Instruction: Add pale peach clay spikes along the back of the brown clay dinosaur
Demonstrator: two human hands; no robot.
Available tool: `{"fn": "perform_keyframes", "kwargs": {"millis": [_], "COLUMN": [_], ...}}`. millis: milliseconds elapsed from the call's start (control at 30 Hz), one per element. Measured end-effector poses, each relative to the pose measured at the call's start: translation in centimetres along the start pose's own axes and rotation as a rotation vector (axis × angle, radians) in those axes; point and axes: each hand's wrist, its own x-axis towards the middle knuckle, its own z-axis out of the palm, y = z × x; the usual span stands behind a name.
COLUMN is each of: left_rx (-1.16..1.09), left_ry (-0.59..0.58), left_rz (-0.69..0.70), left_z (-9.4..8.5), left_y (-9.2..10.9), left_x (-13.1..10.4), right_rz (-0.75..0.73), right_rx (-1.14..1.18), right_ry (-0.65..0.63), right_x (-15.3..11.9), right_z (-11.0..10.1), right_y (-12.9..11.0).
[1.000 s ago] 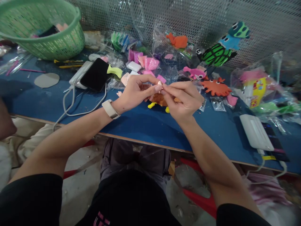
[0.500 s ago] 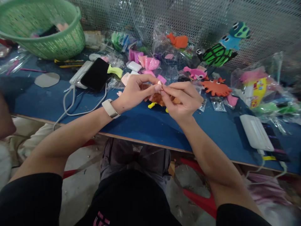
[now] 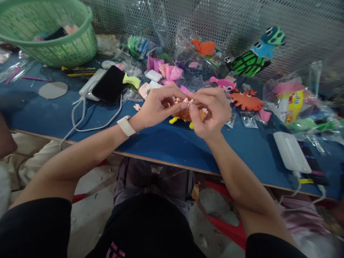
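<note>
A brown clay figure (image 3: 185, 115) with yellow feet sits on the table beneath my fingers, mostly covered by them. Small pale pink clay pieces (image 3: 204, 110) dot its top. My left hand (image 3: 159, 106), with a pale band on the wrist, reaches in from the left, thumb and forefinger closed around a small pale clay piece (image 3: 186, 100). From the right, my right hand (image 3: 212, 111) curls its thumb and forefinger about the same spot, touching a pale piece there. The fingertips of both hands nearly meet, so the exact contact is partly hidden.
Behind lie pink clay packets (image 3: 173, 72), an orange clay crab (image 3: 247, 100) and a pink clay fish (image 3: 223, 84). A phone (image 3: 109, 85) with a cable is left, a green basket (image 3: 67, 50) farther back. A white power bank (image 3: 291, 152) lies right. Another person's arm shows at far left.
My fingertips have parted slightly and come down toward the brown figure. The pale piece, held up between both hands before, is now at the figure's top, which shows more.
</note>
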Motion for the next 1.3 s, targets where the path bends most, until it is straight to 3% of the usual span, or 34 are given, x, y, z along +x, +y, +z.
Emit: {"fn": "perform_keyframes", "kwargs": {"millis": [233,467,800,1033,1300], "left_rx": [-0.147,-0.3,-0.458,-0.524,-0.558], "left_ry": [-0.095,-0.18,-0.206,-0.231,-0.225], "left_rz": [-0.096,-0.245,-0.331,-0.364,-0.379], "left_z": [-0.1,-0.3,-0.1,0.0,0.1], "left_y": [0.1,0.6,0.8,0.4,0.6], "left_x": [0.1,0.3,0.3,0.1,0.2], "right_rz": [-0.196,-0.097,-0.053,-0.133,-0.145], "right_rx": [0.156,0.224,0.186,0.306,0.283], "right_ry": [-0.111,-0.205,-0.219,-0.175,-0.155], "right_x": [1.3,1.6,1.6,1.7,1.6], "right_z": [-0.3,-0.6,-0.3,0.1,0.2], "right_y": [1.1,1.6,2.1,2.5,2.6]}}
